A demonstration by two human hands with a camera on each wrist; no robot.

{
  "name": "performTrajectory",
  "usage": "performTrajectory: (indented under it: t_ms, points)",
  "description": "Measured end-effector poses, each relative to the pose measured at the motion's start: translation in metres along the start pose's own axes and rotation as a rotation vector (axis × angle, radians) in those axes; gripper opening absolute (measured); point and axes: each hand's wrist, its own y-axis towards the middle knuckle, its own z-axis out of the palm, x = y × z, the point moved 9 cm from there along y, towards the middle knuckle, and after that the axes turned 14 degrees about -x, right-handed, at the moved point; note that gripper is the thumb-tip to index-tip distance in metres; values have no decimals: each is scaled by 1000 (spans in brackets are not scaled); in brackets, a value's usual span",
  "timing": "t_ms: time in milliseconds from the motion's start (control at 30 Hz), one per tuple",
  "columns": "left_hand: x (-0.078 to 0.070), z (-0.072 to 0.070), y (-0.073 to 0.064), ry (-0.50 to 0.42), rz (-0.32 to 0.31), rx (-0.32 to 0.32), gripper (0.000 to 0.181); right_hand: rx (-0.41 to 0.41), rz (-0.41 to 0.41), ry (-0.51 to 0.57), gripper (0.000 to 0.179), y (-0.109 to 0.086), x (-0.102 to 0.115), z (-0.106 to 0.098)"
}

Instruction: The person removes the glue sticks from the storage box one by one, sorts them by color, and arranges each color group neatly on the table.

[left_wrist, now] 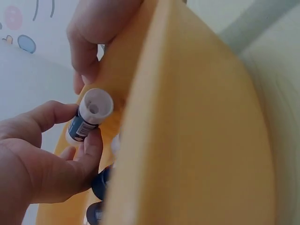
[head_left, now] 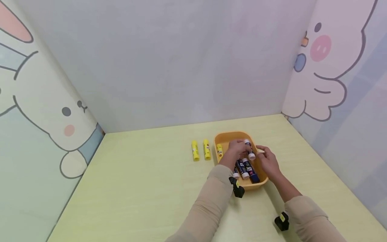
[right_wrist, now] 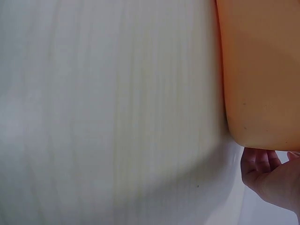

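My left hand (head_left: pixel 239 148) is over the yellow plastic bin (head_left: pixel 229 135). It pinches a glue stick (head_left: pixel 249 149) with a dark blue label and white ends between thumb and fingers. In the left wrist view, the white hollow end of that glue stick (left_wrist: pixel 96 105) faces the camera. At the bin's right rim, my right hand (head_left: pixel 269 164) holds the edge with bent fingers; the right wrist view shows its fingers (right_wrist: pixel 262 161) against the bin's side. Several dark blue glue sticks (head_left: pixel 242 168) lie in the bin below my left hand, partly hidden by it.
A yellow glue stick (head_left: pixel 219 151) lies inside the bin's left side. Two more, one yellow glue stick (head_left: pixel 195 150) and another yellow glue stick (head_left: pixel 207 149), lie side by side on the pale table (head_left: pixel 136 181) left of the bin. Walls with cartoon animals enclose the table.
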Motion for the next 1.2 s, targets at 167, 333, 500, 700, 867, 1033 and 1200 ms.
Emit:
performTrajectory:
  t_ms: [167,333,500,700,867,1033,1200]
  points:
    - [-4,2,2,-30,8,34,44,9,1,5,41,0,2,0]
    - [0,5,5,-10,-1,46,40,6,2,7,41,1,2,0]
    - [4,3,6,-50,-32,82,45,8,7,12,41,1,2,2]
    - [0,-6,6,-107,-61,115,50,23,12,-18,42,2,1,5]
    - [-5,-10,3,-133,-44,146,51,20,-4,-26,42,3,3,3]
    - [-7,-10,-8,-161,-25,245,52,18,7,-23,41,3,1,4]
    - [-6,-17,-17,-149,-24,271,53,7,11,-33,41,2,-1,1]
